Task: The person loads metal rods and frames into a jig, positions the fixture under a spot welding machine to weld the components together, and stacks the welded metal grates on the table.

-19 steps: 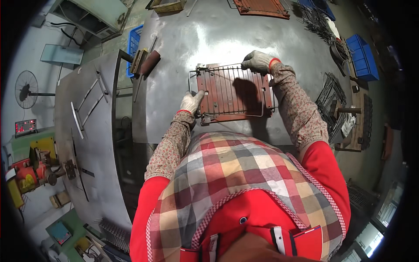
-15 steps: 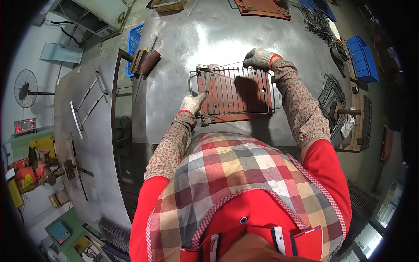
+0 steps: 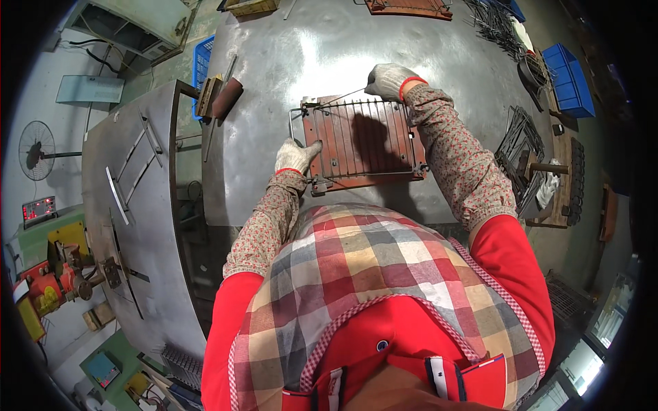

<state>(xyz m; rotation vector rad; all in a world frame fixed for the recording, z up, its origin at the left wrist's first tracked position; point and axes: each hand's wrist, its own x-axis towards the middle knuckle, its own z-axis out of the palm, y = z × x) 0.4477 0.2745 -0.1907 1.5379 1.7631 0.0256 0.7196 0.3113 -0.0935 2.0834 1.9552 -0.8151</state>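
Here | cloth-gloved left hand [image 3: 296, 156] clasping edge of flat rust-red plate [image 3: 351, 147] | right hand [image 3: 392, 81] pinching thin straight wire [image 3: 348, 96]

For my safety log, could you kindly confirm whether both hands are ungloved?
No, the left hand and right hand both wear pale gloves.

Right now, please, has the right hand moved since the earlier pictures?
Yes; against the reddish board, the right hand has shifted slightly toward the picture's upper left.

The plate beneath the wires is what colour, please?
The plate is reddish-brown, in the head view.
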